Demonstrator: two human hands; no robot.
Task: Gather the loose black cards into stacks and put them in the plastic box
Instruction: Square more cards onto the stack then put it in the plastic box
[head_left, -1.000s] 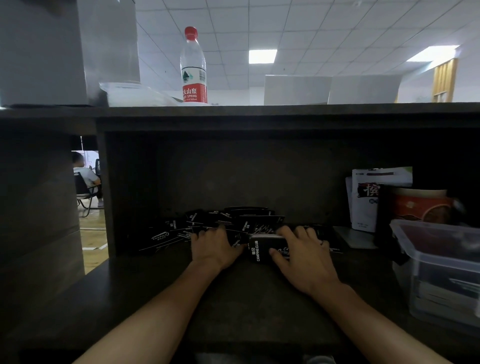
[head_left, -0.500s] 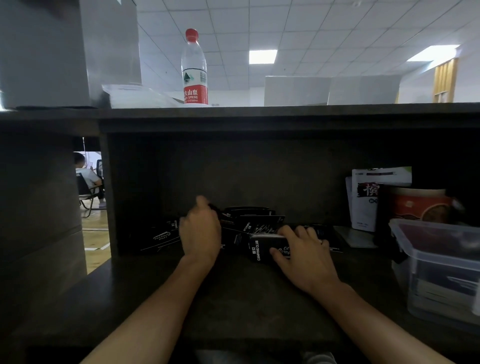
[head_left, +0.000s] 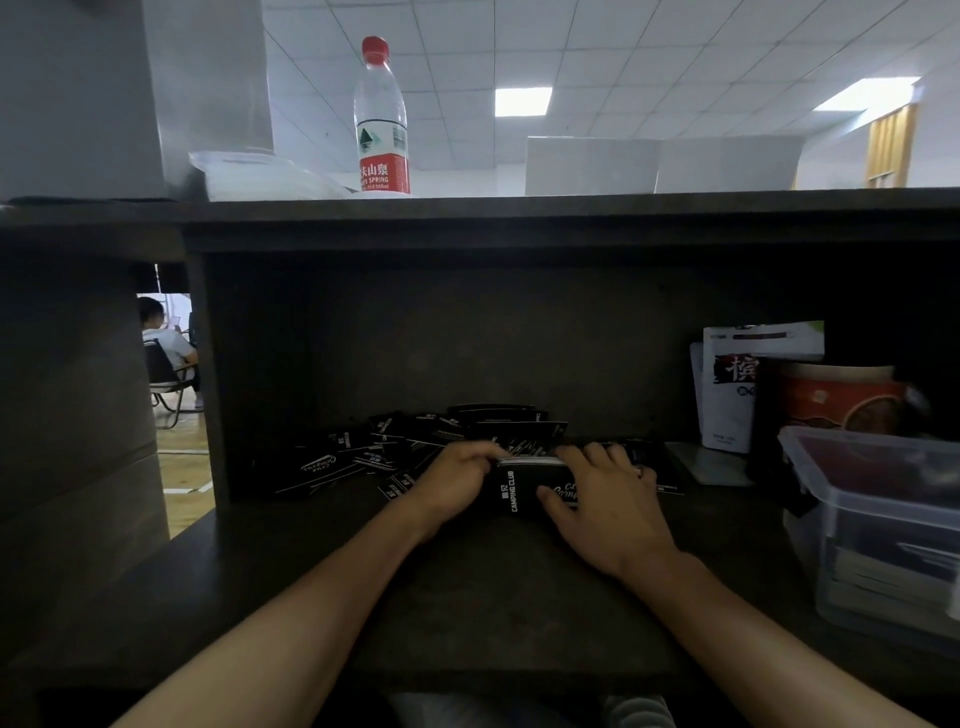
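A squared-up stack of black cards (head_left: 524, 488) stands on edge on the dark desk (head_left: 467, 597) between the two hands, its white-printed face reading "CAMPING CLUB" turned toward the person and the pale card edges showing along its top. The left hand (head_left: 457, 483) is against the stack's left end, its fingers curled over the top corner so that they grip it. The right hand (head_left: 608, 499) lies over the stack's right half with the fingers bent across the top edge and the thumb pressed on the printed face, pinching the cards between thumb and fingers. Just beyond the fingertips and spreading away to the left of the left hand lies a loose heap of black cards (head_left: 415, 441), overlapping at all angles at the back of the desk alcove. Well to the right of the right hand, at the desk's edge, sits a clear plastic box (head_left: 883, 530) with no lid on it; some flat dark items show through its wall. Behind the box stand a red-labelled tub (head_left: 841, 400) and a white pouch (head_left: 737, 384). Far above the hands, on the shelf top, a water bottle (head_left: 382, 119) with a red cap stands upright.
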